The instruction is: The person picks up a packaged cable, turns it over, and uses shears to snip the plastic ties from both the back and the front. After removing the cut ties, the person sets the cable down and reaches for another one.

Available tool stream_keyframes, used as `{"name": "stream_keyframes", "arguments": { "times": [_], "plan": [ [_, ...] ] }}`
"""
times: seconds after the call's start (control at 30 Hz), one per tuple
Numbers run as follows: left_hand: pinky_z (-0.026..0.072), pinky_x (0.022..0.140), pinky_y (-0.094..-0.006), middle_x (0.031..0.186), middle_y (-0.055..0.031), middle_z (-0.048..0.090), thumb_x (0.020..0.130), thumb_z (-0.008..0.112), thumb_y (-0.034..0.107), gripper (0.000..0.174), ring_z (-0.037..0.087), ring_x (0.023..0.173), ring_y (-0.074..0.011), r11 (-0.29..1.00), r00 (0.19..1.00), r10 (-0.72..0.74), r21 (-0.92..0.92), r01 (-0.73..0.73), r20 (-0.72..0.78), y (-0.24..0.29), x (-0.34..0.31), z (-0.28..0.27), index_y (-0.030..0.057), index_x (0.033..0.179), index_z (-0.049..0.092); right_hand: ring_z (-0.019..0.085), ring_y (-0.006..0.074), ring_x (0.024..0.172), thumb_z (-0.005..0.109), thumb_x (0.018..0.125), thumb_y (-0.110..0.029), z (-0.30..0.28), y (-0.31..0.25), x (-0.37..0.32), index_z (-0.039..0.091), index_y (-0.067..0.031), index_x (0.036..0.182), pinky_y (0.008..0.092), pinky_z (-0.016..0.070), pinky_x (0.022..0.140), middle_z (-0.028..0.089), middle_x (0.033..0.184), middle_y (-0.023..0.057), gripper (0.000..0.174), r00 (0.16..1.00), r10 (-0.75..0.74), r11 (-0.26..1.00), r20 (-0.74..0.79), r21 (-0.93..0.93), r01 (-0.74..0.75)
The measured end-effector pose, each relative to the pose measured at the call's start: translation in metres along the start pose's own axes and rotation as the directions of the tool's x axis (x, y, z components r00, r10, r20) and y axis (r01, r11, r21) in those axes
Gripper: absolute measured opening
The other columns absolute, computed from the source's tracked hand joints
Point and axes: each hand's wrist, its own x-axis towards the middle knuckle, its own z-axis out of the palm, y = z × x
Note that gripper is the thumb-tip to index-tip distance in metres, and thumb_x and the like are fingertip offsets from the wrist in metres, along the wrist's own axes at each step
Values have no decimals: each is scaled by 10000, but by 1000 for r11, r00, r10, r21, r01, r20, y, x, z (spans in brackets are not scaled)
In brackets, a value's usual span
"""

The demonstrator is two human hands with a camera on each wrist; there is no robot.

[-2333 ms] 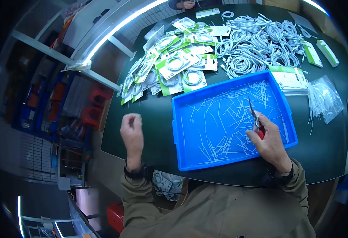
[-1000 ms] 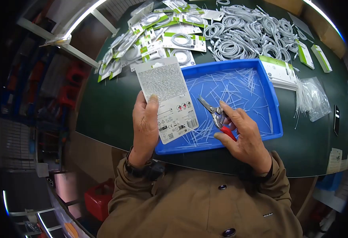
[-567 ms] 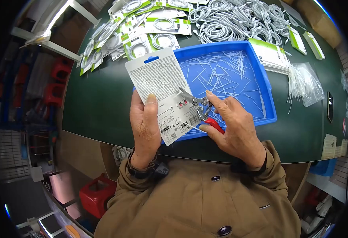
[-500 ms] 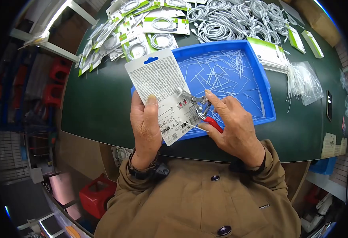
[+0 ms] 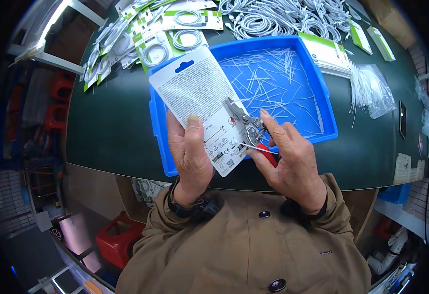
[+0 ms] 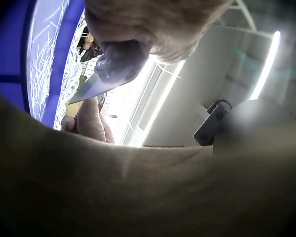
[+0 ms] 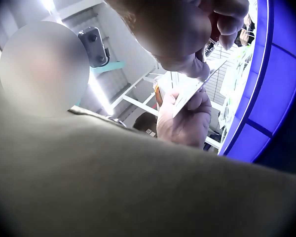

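Note:
My left hand (image 5: 192, 152) grips a printed packaging card (image 5: 199, 88) by its left side, thumb on the text face; the card has a hanger slot at its top. A white cable-tie tail (image 5: 256, 147) sticks out from the lower part of the card toward my right hand (image 5: 295, 159). That hand holds red-handled cutting pliers (image 5: 248, 126), their metal jaws overlapping the card's right edge. The right thumb is at the tail's end. In the left wrist view the card (image 6: 91, 90) shows edge-on; the right wrist view shows the left hand (image 7: 185, 123) behind the card (image 7: 191, 91).
Beneath the hands is a blue tray (image 5: 158, 134) with many cut white strips. Carded cables (image 5: 187, 39) pile at back left, loose coiled cables (image 5: 263, 24) behind the tray. Stacked cards (image 5: 324, 56), a bag of ties (image 5: 371, 93) and a phone (image 5: 403, 120) lie right.
The left hand, earlier without the card beside the tray, now holds it over the tray. The right hand has brought the pliers from the tray's right side to the card. The head view has shifted.

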Motion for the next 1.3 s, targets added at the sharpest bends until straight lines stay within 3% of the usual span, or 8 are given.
{"name": "stream_keyframes", "arguments": {
  "times": [0.23, 0.33, 0.53, 0.83, 1.03, 1.3],
  "plan": [
    [516, 975, -317, 1286, -107, 644, 1141, 455, 210, 382, 628, 1107, -126, 993, 991, -118, 17, 118, 58, -11, -1, 7, -7, 1455, 472, 658, 274, 741, 884, 845, -189, 5, 11, -20, 560, -69, 1532, 412, 542, 667, 623, 881, 120, 769, 999, 44, 975, 7, 220, -44],
    [516, 962, -307, 1263, -94, 655, 1162, 464, 262, 367, 630, 1093, -116, 992, 991, -120, 47, 117, 65, -12, -2, 12, 0, 1418, 492, 666, 274, 757, 893, 830, -195, -10, 7, -17, 568, -114, 1533, 401, 540, 670, 628, 897, 117, 779, 993, 19, 965, 113, 259, -48],
    [514, 965, -306, 1268, -99, 657, 1167, 468, 312, 408, 631, 1105, -121, 986, 986, -143, 92, 135, 83, -14, -7, 8, 1, 1431, 483, 671, 282, 771, 899, 816, -203, -16, 5, -12, 575, -129, 1525, 408, 534, 661, 619, 906, 120, 783, 992, 1, 986, 128, 167, -23],
    [511, 966, -306, 1283, -108, 648, 1170, 457, 309, 424, 621, 1111, -123, 994, 992, -100, 53, 97, 70, -18, -8, 13, -4, 1456, 464, 662, 281, 781, 890, 811, -193, -11, 9, -14, 574, -102, 1516, 412, 526, 657, 613, 904, 120, 778, 993, 4, 971, 115, 236, -32],
    [513, 944, -302, 1249, -97, 640, 1173, 450, 301, 391, 609, 1077, -107, 995, 995, -70, 79, 64, 78, -14, -6, 20, 0, 1422, 467, 621, 272, 776, 886, 793, -162, -4, 6, -14, 569, -49, 1503, 422, 511, 641, 588, 876, 110, 786, 996, -75, 996, 41, 60, 72],
    [522, 891, -287, 1197, -95, 640, 1176, 437, 316, 383, 607, 1037, -96, 985, 989, -79, 164, 58, 126, -16, 1, 21, -1, 1388, 474, 622, 260, 695, 861, 805, -96, 4, 14, -19, 585, -53, 1498, 402, 524, 630, 586, 865, 115, 747, 1000, -15, 983, 8, 183, 13]
  ]
}}
